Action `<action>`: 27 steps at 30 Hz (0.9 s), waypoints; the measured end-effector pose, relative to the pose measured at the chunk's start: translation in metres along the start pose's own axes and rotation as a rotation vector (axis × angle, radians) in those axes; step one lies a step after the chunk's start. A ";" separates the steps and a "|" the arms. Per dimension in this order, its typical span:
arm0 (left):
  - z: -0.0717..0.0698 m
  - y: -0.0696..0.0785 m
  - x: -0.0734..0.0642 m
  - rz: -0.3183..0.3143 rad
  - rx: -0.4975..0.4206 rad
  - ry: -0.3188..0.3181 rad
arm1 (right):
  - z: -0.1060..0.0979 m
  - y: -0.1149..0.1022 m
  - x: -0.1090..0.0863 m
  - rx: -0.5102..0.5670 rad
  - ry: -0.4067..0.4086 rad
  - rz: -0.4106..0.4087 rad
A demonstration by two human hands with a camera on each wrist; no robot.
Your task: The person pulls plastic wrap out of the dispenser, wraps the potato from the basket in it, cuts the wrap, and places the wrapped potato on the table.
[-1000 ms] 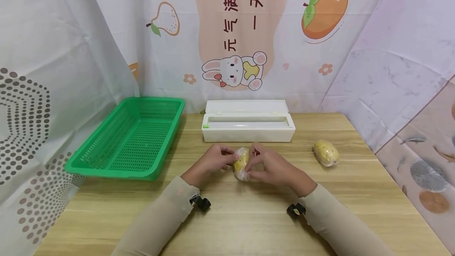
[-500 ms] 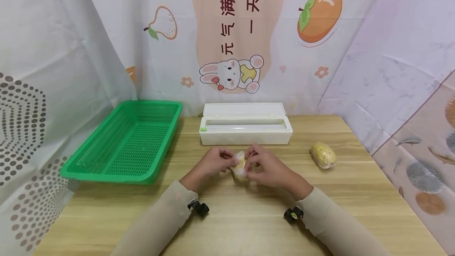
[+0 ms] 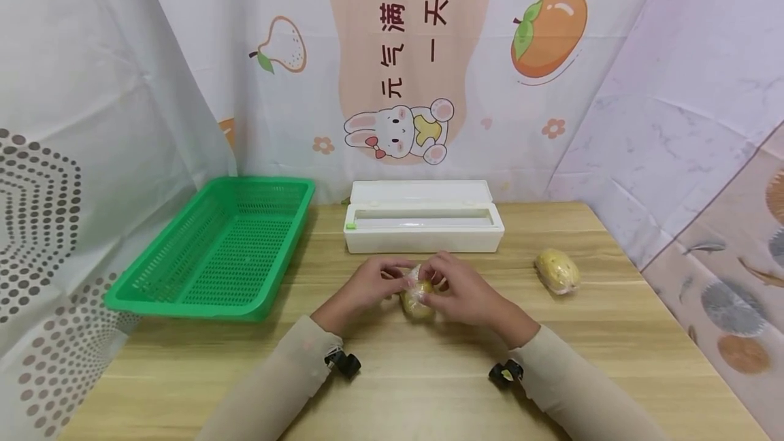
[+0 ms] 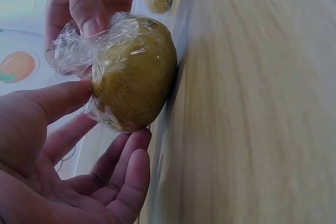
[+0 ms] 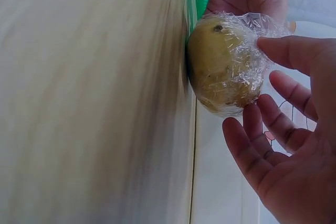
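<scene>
A potato wrapped in cling film stands on the table between the two hands. The left hand holds it from the left; in the left wrist view its thumb and fingertips touch the side of the potato. From the other side, the right hand pinches the bunched cling film at the potato's far end. The right wrist view has the right thumb pressing crinkled film, with fingertips along the potato's edge. Some fingertips are hidden behind the film.
Behind the hands sits a white cling film dispenser box, its lid raised. A second wrapped potato lies to the right on the wooden table. On the left is a green plastic basket. Printed cloth hangs around the table.
The film has been gathered up at the potato's far end, and more bare yellow faces the near side. Both hands have stayed near the same spot, fingers shifting on the film.
</scene>
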State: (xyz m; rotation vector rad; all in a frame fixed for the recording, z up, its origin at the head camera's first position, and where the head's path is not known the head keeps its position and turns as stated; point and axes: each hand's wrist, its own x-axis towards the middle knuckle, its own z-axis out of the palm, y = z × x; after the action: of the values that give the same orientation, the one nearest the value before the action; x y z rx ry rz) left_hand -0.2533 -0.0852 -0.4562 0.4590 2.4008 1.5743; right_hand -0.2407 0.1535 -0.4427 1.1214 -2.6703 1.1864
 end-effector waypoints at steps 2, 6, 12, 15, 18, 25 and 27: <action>-0.002 0.002 -0.001 0.012 0.012 -0.014 | 0.000 0.001 0.001 0.021 0.003 0.006; -0.007 0.006 -0.003 0.020 0.006 -0.108 | 0.000 0.002 0.001 0.042 0.000 0.047; -0.011 0.010 -0.007 0.035 0.012 -0.231 | -0.001 0.000 0.000 0.078 -0.008 0.104; -0.008 0.008 -0.005 0.059 0.055 -0.194 | -0.001 -0.001 0.000 0.086 -0.008 0.106; -0.004 0.006 -0.004 0.070 0.094 -0.134 | -0.002 -0.001 0.000 0.077 -0.024 0.099; 0.001 0.004 -0.002 0.103 0.131 -0.055 | -0.004 0.000 0.002 0.090 -0.028 0.133; 0.000 0.006 -0.003 0.113 0.140 -0.049 | -0.003 0.002 0.002 0.111 -0.022 0.144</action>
State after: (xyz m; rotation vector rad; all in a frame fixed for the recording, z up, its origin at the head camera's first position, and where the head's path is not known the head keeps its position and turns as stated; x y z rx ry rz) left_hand -0.2498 -0.0836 -0.4508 0.6636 2.4971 1.4260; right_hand -0.2441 0.1554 -0.4410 0.9737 -2.7737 1.3678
